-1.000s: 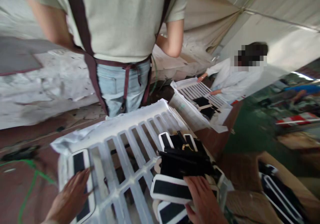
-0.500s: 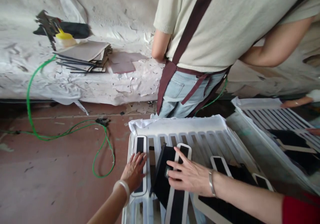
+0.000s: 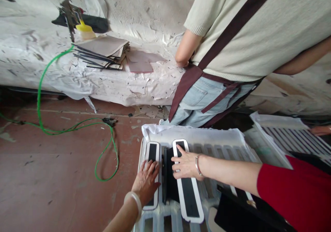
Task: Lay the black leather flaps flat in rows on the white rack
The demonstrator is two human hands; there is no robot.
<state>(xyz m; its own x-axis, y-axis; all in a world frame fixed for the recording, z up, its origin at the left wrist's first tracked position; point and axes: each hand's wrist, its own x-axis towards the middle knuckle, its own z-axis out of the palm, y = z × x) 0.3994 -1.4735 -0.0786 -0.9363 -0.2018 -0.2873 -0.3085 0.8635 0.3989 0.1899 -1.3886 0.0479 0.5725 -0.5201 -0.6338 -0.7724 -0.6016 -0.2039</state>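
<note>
My left hand [image 3: 148,178] lies with fingers stretched over a long panel [image 3: 152,151], black with a white border and rounded ends. My right hand [image 3: 184,164], its fingers spread, rests across a second black panel with a white border [image 3: 190,197]. Its thumb is hidden. Between the two panels stands a black piece [image 3: 170,183], partly covered by the right-hand panel. Everything lies on a slatted, whitish rack [image 3: 207,156]. At the lower right, under my red sleeve, are more black pieces [image 3: 232,211].
A person in a dark apron [image 3: 224,83] stands just beyond the rack, facing away. A second slatted rack [image 3: 289,135] is on the right. On the covered bench are stacked sheets [image 3: 103,52] and a yellow-topped bottle [image 3: 84,30]. A green cable [image 3: 77,132] loops over the floor.
The right-hand panel has swung from a slant to nearly alongside the left one, with my right hand on it. My red sleeve reaches further into view; the view has shifted.
</note>
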